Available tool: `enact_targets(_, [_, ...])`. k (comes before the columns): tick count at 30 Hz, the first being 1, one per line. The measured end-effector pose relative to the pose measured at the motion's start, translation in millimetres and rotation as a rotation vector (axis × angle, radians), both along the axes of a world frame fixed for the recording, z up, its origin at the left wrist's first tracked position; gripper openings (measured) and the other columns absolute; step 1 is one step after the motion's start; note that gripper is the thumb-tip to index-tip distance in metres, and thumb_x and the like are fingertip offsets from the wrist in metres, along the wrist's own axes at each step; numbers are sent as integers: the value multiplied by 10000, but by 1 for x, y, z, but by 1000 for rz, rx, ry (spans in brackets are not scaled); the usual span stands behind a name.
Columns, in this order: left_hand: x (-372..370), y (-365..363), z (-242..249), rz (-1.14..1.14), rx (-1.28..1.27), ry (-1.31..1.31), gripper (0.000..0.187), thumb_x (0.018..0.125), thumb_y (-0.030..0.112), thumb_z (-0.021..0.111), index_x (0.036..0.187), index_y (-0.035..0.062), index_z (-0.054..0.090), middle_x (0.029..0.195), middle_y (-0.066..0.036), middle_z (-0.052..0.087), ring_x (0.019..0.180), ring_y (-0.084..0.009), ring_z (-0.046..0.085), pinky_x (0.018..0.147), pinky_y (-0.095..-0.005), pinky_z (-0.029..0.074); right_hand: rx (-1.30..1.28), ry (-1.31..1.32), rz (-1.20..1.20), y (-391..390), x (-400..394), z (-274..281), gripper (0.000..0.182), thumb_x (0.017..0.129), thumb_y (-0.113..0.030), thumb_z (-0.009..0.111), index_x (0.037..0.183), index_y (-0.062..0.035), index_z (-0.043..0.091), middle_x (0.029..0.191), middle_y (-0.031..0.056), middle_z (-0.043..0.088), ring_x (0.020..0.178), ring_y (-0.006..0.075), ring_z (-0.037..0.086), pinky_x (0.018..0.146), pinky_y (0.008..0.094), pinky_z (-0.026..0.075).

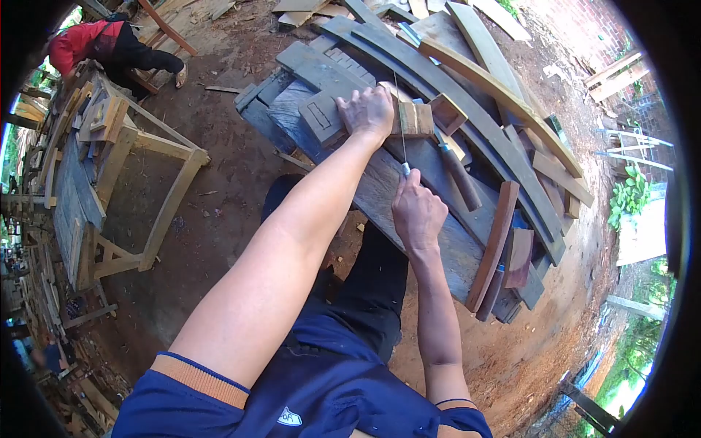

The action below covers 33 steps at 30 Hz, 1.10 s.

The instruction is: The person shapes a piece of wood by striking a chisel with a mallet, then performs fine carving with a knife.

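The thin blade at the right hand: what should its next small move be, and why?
Probably a short, slow stroke: the right hand grips its handle, the thin blade passes at the wooden block's edge, and the left hand lies close by.

Daylight; brick wall point(584, 29) washed out; ground point(212, 157) shaded; fisheye bending; black corners.

I can't make out what lies under the palm of the left hand point(366, 113). The right hand point(419, 213) hides most of the handle point(406, 169), and the blade point(402, 140) is too thin for me to tell any teeth. The badge point(290, 416) is too small to read surely. The shirt point(328, 387) is cut off below; the far-left clutter point(45, 263) blurs.
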<state>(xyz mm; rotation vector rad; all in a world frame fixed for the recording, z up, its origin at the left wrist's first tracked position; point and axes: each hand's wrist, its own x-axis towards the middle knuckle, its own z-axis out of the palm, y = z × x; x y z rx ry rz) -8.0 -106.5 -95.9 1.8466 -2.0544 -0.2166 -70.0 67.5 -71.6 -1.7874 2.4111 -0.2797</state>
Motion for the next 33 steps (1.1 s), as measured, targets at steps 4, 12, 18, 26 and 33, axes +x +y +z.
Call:
enact_targets(4, [-2, -6, -1, 9, 57, -53, 375, 980, 361, 377, 996, 157, 691, 1058, -63, 683, 1073, -274, 608, 962, -512, 362, 61, -5, -22, 13, 3, 7, 276, 993, -301, 412, 895, -59, 497, 632, 188, 644, 607, 378, 659, 540, 482, 503])
enact_targets(12, [-2, -4, 6, 30, 107, 6, 396, 975, 331, 367, 988, 106, 693, 1066, -74, 680, 1076, -273, 602, 948, -488, 372, -22, 34, -10, 24, -7, -6, 218, 981, -291, 439, 922, -86, 488, 570, 159, 629, 551, 348, 658, 483, 448, 499])
enact_targets(18, [-2, -4, 1, 18, 40, -20, 385, 965, 336, 371, 975, 122, 690, 1024, -78, 693, 1015, -283, 637, 904, -497, 406, 26, -13, -19, 27, -4, 0, 246, 994, -305, 416, 929, -81, 494, 587, 168, 627, 566, 363, 649, 501, 472, 489])
enact_targets(26, [-2, -3, 2, 20, 57, 10, 381, 967, 331, 382, 956, 126, 702, 1020, -76, 687, 1047, -280, 609, 917, -472, 380, 26, -42, 3, 29, 0, -4, 214, 976, -276, 443, 904, -80, 488, 592, 170, 636, 570, 354, 663, 500, 452, 504])
enact_targets(33, [-1, -4, 5, -4, 55, -15, 401, 975, 344, 360, 990, 113, 688, 1034, -88, 689, 1028, -291, 628, 902, -503, 403, -50, -86, -54, -39, 3, -11, 271, 984, -293, 429, 897, -53, 519, 668, 209, 650, 639, 402, 658, 564, 493, 504])
